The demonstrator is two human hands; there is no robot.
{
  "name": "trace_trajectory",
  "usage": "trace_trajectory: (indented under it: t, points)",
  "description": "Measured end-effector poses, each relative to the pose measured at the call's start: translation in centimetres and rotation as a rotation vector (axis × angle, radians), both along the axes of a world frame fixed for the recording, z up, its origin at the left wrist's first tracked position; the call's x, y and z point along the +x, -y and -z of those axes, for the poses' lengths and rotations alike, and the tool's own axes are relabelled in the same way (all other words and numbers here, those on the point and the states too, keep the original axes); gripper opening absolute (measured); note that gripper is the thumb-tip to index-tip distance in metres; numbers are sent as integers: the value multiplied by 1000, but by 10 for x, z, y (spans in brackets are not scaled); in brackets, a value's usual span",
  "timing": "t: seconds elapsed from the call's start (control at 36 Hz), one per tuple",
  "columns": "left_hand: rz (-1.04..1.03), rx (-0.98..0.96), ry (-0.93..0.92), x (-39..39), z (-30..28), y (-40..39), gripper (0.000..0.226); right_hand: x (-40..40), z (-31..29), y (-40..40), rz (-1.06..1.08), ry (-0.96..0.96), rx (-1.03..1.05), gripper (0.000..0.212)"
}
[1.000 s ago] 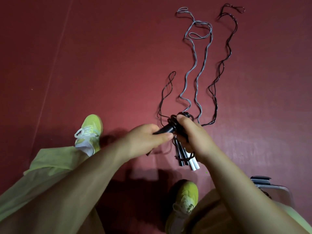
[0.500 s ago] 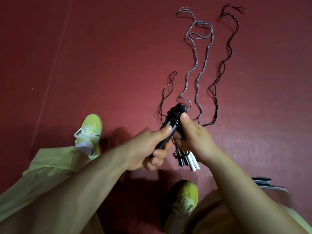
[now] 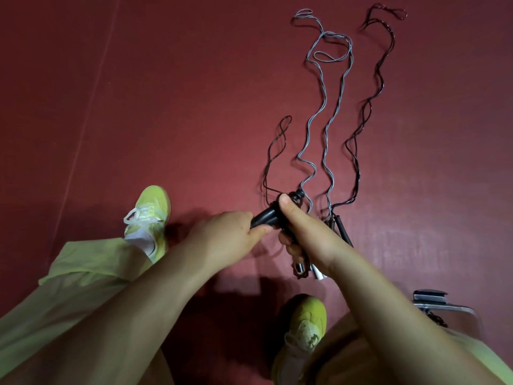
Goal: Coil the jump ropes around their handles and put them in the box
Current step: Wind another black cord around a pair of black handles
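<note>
Centre frame: left hand (image 3: 224,234) curled round the near end of the black handles (image 3: 263,215); right hand (image 3: 302,232) gripping their coiled far end, thumb on the wraps. Upper right: grey rope (image 3: 324,129) and dark rope (image 3: 369,107) lie loose on the red floor (image 3: 138,93). Lower right: a partly visible container, possibly the box (image 3: 429,297).

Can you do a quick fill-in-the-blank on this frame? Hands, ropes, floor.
1. Both the left hand and the right hand grip the ____ handles.
2. The grey rope lies uncoiled on the ____ floor.
3. Two ____ shoes show below the hands.
4. The black rope lies to the ____ of the grey rope.

Missing: black; red; yellow-green; right
</note>
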State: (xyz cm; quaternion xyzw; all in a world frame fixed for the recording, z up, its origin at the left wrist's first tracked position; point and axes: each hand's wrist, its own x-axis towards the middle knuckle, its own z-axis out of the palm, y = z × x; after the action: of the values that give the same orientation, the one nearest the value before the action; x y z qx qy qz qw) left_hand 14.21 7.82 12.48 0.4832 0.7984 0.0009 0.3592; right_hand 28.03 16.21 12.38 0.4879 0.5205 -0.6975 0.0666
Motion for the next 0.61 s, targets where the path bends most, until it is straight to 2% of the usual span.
trace_trajectory:
  t: [0.08,0.17,0.22,0.39,0.53,0.61]
  points:
    - [111,62,-175,2,2,4,36,-1,-1,1,5,80,-5,69]
    - [176,89,-236,4,5,7,36,-2,0,-1,36,92,-10,56]
    - [172,85,-197,5,8,9,39,-2,2,-3,59,85,24,48]
    - [-76,-52,318,0,-9,2,40,-2,0,-9,136,-44,81,37]
    - [-322,35,743,-4,-17,-2,20,-1,2,-10,171,-277,68,26]
    - [-487,-7,1046,-5,-28,-3,25,1,7,-9,165,-355,67,44]
